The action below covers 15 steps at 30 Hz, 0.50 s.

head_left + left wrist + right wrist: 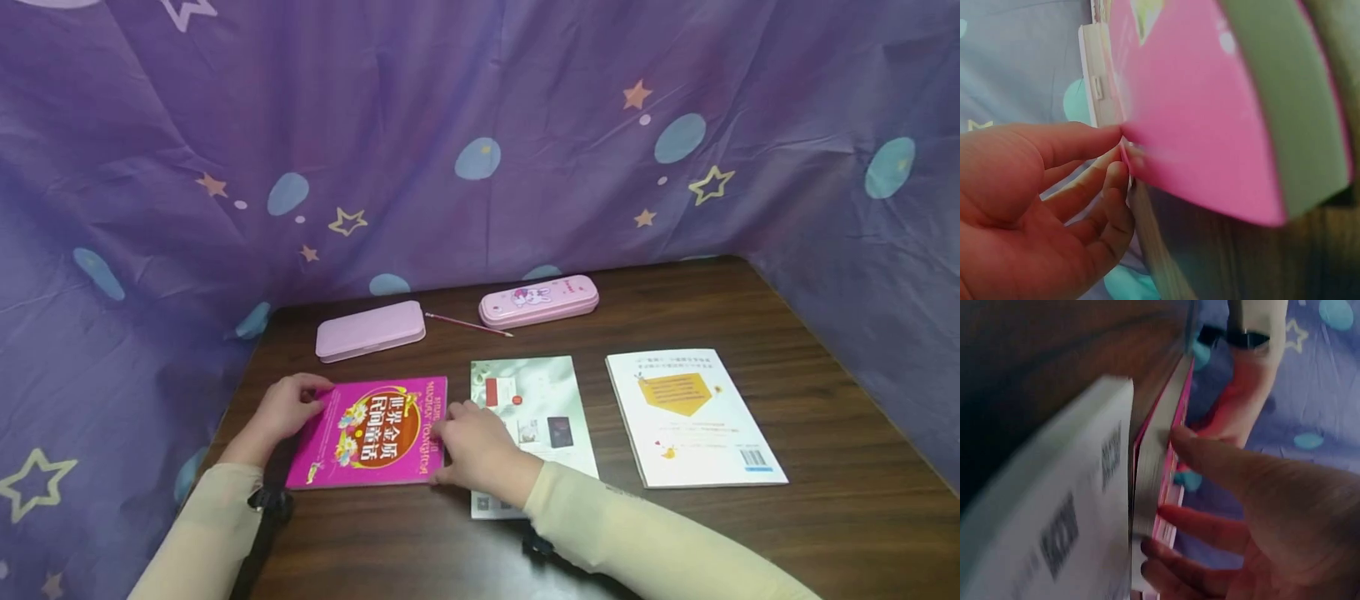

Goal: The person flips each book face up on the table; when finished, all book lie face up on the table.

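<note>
Magenta book [375, 433]: lies flat at the left of the table [840, 467], between my two hands. Glossy rectangular cover, orange-red oval with white characters, yellow and floral trim round it, gold lettering along the right side; pale page block shows between pink covers.

Grip: left hand [285, 408] has thumb and finger close together at the book's left edge, a narrow pinch on it. Right hand [480, 454] is spread fairly wide, thumb and fingertips set apart along the right edge, touching but not wrapped round.

Counts: 3 books, 2 pencil cases, 1 pencil. Green-and-white book [536, 400] is just right of the magenta one, partly under my right forearm in the head view; two square printed codes show on it in the right wrist view. White book [693, 417] is farther right, orange printed shape, barcode in a corner.

Cases behind: plain pink case [371, 331], smooth, rounded corners; rabbit-print case [540, 302], pink, rounded ends. Thin reddish pencil [468, 324] lies slantwise between them. Tabletop is dark wood grain; backdrop is creased purple cloth [420, 100] with stars and ovals.
</note>
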Tool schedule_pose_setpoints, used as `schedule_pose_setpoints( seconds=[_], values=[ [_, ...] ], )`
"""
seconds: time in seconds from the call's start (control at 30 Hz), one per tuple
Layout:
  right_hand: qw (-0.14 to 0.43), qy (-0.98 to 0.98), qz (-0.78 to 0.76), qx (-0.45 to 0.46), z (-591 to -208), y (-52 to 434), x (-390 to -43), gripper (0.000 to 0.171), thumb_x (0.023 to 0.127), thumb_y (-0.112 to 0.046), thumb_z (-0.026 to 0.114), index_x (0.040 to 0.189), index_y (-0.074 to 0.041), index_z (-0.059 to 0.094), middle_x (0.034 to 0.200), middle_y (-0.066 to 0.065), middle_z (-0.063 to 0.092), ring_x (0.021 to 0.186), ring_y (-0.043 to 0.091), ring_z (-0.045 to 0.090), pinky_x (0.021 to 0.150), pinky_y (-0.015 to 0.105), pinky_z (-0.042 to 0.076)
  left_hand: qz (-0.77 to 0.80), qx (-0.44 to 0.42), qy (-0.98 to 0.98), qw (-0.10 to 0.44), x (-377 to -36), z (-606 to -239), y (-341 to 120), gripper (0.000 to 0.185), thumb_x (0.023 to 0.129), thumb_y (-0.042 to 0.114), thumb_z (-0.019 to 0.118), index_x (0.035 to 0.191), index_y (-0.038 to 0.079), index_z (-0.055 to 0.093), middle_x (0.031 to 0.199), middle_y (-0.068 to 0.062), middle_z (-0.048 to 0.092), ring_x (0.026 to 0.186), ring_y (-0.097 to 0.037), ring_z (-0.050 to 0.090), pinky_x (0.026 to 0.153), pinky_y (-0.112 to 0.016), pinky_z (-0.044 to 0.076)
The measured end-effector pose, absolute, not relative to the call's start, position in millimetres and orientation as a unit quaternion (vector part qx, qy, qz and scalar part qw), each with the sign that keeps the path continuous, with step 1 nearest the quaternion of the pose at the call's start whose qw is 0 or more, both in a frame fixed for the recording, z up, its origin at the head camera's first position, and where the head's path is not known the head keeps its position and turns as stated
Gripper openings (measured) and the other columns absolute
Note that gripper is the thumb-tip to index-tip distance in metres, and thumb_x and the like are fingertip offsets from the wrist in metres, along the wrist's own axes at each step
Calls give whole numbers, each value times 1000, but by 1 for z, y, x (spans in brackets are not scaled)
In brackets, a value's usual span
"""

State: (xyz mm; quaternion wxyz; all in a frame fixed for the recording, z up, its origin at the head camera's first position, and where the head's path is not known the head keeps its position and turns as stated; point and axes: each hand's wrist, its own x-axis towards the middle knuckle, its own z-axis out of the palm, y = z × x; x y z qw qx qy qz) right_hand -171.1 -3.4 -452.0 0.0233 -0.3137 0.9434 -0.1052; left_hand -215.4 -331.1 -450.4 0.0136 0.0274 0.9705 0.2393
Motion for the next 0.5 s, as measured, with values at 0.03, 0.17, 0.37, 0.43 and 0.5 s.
schedule_pose_setpoints(
  seconds=[0.03,0.17,0.37,0.43,0.5],
  values=[
    [20,945,-105,-309,-453,-5,-168,60,72,-60,87,117,-21,76,107,3,67,94,18,57,86,37,52,239,25,971,16,-216,-451,-332,29,90,6,73,118,-2,73,120,-25,69,93,-30,63,79,-39,49],
    [6,949,-104,-296,-455,-10,-163,60,72,-61,87,113,-18,76,107,4,66,95,20,57,88,38,51,244,18,969,26,-216,-452,-335,29,89,6,75,118,-1,73,114,-24,70,88,-27,60,75,-35,46],
    [6,950,-102,-295,-453,-9,-169,60,72,-56,89,118,-19,77,110,5,69,98,21,58,89,39,51,254,-10,966,44,-211,-448,-338,34,90,11,77,121,-2,72,106,-22,70,80,-24,57,67,-31,44],
    [13,949,-104,-297,-452,-8,-174,59,73,-53,90,120,-20,76,111,4,69,99,20,58,89,39,51,256,-26,965,49,-207,-447,-340,35,89,12,78,121,-2,72,99,-19,69,77,-22,55,65,-31,43],
    [18,947,-106,-303,-451,-6,-180,57,74,-49,90,122,-20,76,114,5,70,101,20,59,90,38,52,262,-33,963,52,-203,-446,-343,37,88,13,79,121,-3,71,90,-17,67,72,-22,53,62,-32,42]
  ],
)
